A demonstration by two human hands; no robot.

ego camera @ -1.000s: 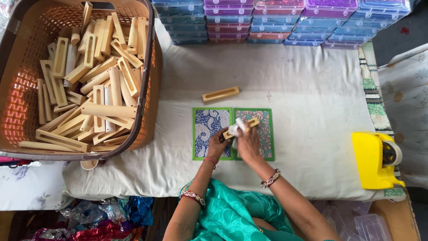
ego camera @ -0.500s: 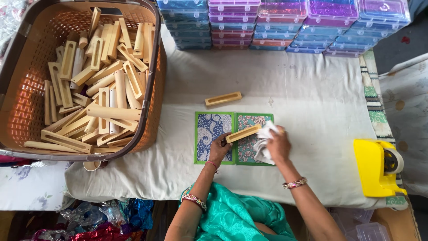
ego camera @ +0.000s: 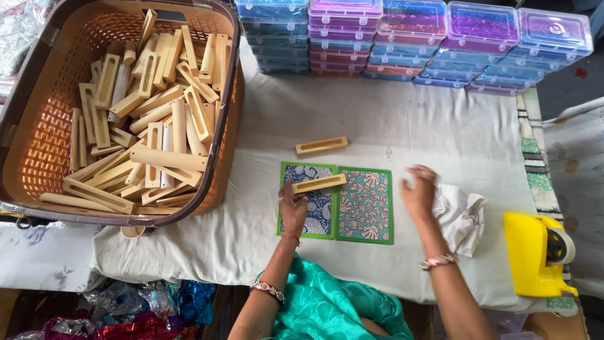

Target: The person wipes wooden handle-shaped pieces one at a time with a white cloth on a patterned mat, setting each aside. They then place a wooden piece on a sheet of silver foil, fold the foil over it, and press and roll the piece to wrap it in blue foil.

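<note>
My left hand [ego camera: 293,209] holds one end of a slotted wooden block [ego camera: 319,183] that lies across the left patterned mat [ego camera: 307,217]. A second green-edged patterned mat [ego camera: 365,206] lies beside it on the right. My right hand [ego camera: 419,192] hovers past that mat's right edge, fingers loosely spread, beside a crumpled white cloth [ego camera: 460,214] on the table. It holds nothing. Another slotted wooden block [ego camera: 321,146] rests on the white tablecloth [ego camera: 440,132] just behind the mats.
A large brown basket [ego camera: 31,151] at the left is filled with several wooden blocks [ego camera: 148,119]. Stacks of coloured clear-lidded boxes [ego camera: 415,38] line the back. A yellow tape dispenser [ego camera: 538,252] stands at the right edge.
My right hand has moved right from the block with the white cloth and put it down beside the mats. My left hand stays on the block.
</note>
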